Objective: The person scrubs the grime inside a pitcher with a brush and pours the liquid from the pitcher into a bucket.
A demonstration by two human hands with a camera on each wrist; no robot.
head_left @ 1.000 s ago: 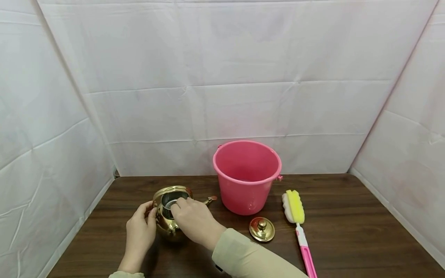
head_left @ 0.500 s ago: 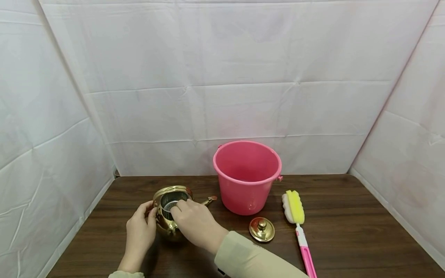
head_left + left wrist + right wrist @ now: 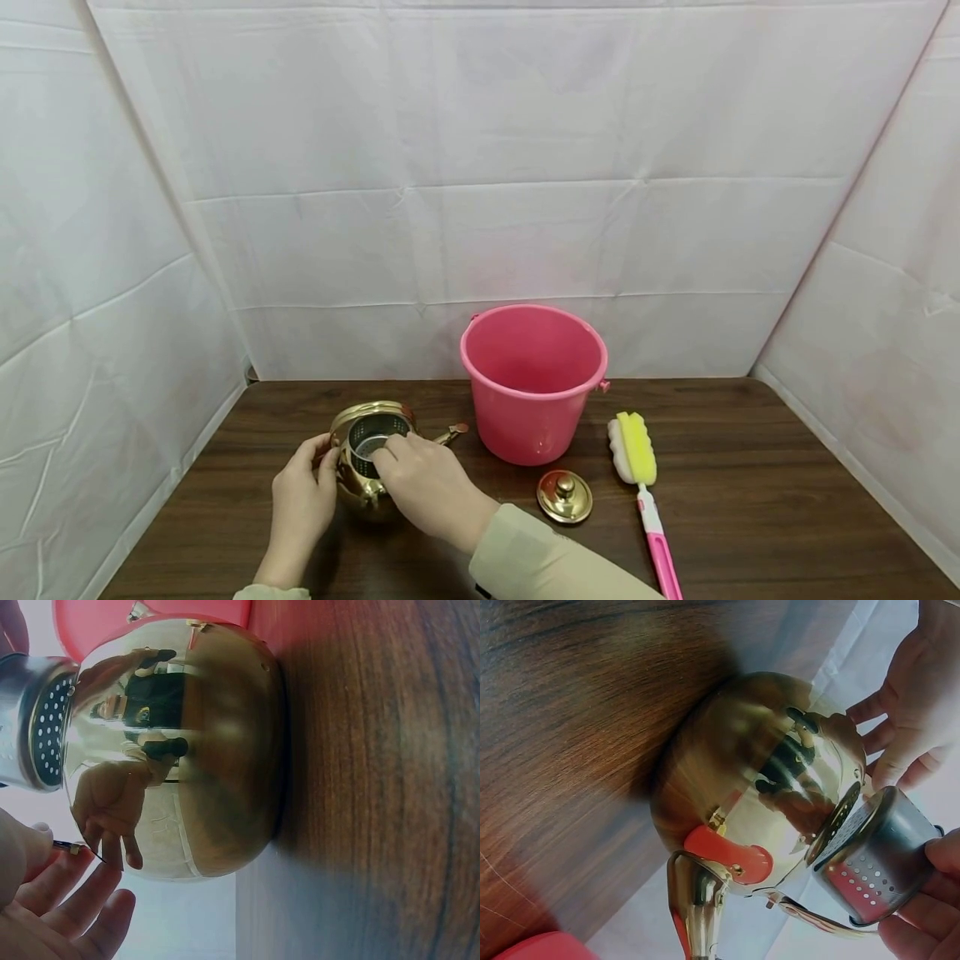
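Note:
A shiny gold teapot (image 3: 367, 497) stands on the table at the left, its spout (image 3: 452, 432) pointing right. My left hand (image 3: 300, 496) pinches the end of its handle (image 3: 66, 846) between thumb and forefinger at the pot's left side. From above, my right hand (image 3: 427, 483) holds a perforated metal strainer basket (image 3: 881, 859) by its upper edge. In the right wrist view the basket hangs tilted just over the pot's round opening (image 3: 834, 825), its bottom close to the rim. The gold lid (image 3: 564, 497) lies knob up to the right of my right hand.
A pink bucket (image 3: 525, 429) stands behind the lid, near the table's back edge. Farther right lies a yellow and white sponge brush (image 3: 637, 450) with a pink handle. White sheets (image 3: 525, 167) enclose the table (image 3: 765, 483) at the back and sides.
My right hand and the strainer basket have shifted slightly to the right over the pot. The left hand, the teapot and the other things have stayed in place.

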